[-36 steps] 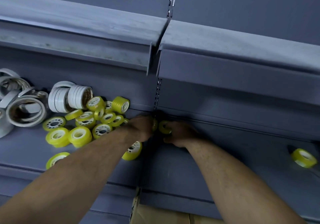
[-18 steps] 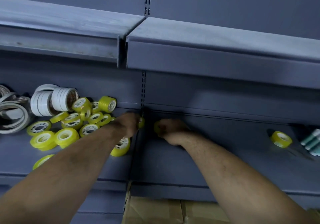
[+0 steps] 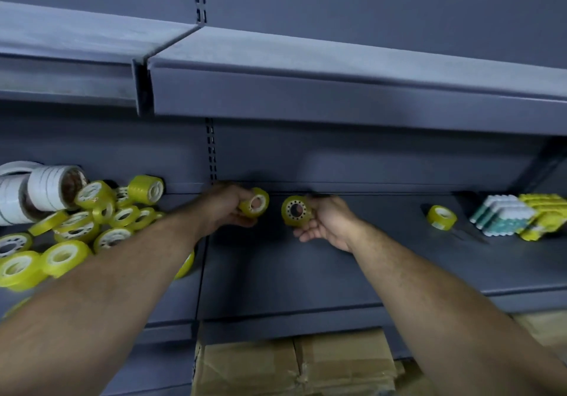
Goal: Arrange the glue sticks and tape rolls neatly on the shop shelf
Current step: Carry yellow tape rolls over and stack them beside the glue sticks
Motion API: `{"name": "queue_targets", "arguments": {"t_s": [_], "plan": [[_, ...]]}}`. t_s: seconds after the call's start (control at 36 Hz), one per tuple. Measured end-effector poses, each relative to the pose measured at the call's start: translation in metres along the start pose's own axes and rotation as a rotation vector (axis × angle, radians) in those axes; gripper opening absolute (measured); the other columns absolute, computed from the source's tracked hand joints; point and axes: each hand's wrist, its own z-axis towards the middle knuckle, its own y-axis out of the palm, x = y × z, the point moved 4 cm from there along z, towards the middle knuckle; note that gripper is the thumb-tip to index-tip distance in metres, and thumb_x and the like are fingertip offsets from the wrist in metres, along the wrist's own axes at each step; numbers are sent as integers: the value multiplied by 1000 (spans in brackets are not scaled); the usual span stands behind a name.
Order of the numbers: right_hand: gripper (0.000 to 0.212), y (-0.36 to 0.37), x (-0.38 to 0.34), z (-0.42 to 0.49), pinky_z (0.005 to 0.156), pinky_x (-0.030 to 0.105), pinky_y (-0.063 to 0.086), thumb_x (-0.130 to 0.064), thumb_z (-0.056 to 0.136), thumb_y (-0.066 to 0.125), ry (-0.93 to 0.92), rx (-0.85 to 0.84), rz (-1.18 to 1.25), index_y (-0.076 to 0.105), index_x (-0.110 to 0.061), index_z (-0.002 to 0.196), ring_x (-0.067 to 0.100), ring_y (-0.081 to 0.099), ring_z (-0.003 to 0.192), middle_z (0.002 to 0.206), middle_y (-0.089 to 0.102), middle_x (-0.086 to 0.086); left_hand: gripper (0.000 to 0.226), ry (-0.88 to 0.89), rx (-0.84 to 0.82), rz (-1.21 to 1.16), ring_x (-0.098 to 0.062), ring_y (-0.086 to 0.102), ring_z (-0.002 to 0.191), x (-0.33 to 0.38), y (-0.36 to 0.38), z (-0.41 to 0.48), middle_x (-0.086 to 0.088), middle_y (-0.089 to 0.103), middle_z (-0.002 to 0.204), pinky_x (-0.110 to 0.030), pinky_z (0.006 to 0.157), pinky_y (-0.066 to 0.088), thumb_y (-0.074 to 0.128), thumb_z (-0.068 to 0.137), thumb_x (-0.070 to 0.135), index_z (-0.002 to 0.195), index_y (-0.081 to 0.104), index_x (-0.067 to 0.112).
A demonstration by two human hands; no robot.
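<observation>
Gripping one yellow tape roll [image 3: 255, 203], the left hand [image 3: 225, 208] sits just beside the right hand [image 3: 326, 222], whose fingers pinch another roll [image 3: 295, 210]; loose rolls [image 3: 76, 227] lie left of both

Quick tally: the yellow tape heap [image 3: 76, 230] on the left has roughly fourteen rolls, give or take, since the arm hides a few. One roll [image 3: 256, 204] is in the left hand [image 3: 228, 208], a second roll [image 3: 296, 211] in the right hand [image 3: 325, 224], and one loner [image 3: 441, 217] sits off right. White tape [image 3: 52, 188]: two stacked bundles at least. Glue sticks: two blurry packs, a teal-white pack [image 3: 503, 219] and a yellow pack [image 3: 544, 214].
</observation>
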Motion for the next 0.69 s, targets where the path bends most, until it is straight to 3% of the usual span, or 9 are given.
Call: {"name": "queue_targets", "arguments": {"t_s": [0.14, 0.28, 0.36, 0.42, 0.5, 0.58, 0.69], "plan": [[46, -23, 13, -11, 51, 35, 56, -27, 110, 36, 14, 51, 53, 49, 12, 129, 31, 67, 58, 97, 69, 35, 27, -52, -121, -80, -37, 71, 86, -10, 34, 9, -25, 72, 102, -42, 65, 61, 54, 101, 20, 112, 63, -3], [38, -57, 24, -29, 50, 33, 56, -26, 111, 33, 5, 149, 91, 45, 3, 131, 28, 66, 57, 92, 72, 30, 25, -33, -177, -9, -36, 72, 69, -19, 76, 11, -27, 71, 91, -36, 53, 60, 50, 104, 20, 108, 61, -2], [32, -82, 30, -41, 51, 33, 55, -26, 111, 33, -14, 183, 85, 46, -3, 128, 26, 66, 58, 90, 72, 27, 14, 20, -196, 31, -35, 71, 69, -17, 102, 8, -24, 70, 88, -36, 58, 61, 51, 102, 13, 101, 61, 3], [32, -100, 34, -47, 52, 32, 55, -25, 110, 34, -25, 206, 93, 40, -9, 138, 25, 67, 59, 94, 70, 26, 9, 59, -208, 59, -33, 69, 72, -14, 119, 6, -22, 68, 90, -33, 59, 60, 53, 101, 9, 96, 59, 5], [39, -132, 37, -51, 55, 34, 56, -23, 109, 39, -59, 247, 137, 36, -12, 146, 26, 69, 62, 99, 68, 20, 21, 148, -262, 197, -30, 66, 81, -10, 144, 7, -21, 65, 96, -32, 69, 61, 63, 94, 9, 106, 62, -8], [27, -161, 39, -54, 61, 35, 57, -25, 108, 45, -91, 265, 182, 45, -14, 133, 28, 71, 68, 100, 68, 16, 26, 231, -254, 359, -26, 66, 86, -4, 167, 8, -17, 65, 92, -35, 86, 58, 70, 90, 11, 103, 64, -11], [14, -205, 45, -52, 67, 35, 59, -26, 103, 56, -126, 267, 131, 55, -12, 102, 28, 72, 80, 98, 67, 11, 12, 358, -148, 561, -16, 67, 76, 5, 204, 7, -7, 73, 83, -24, 70, 50, 79, 83, 18, 89, 73, 10]]}}
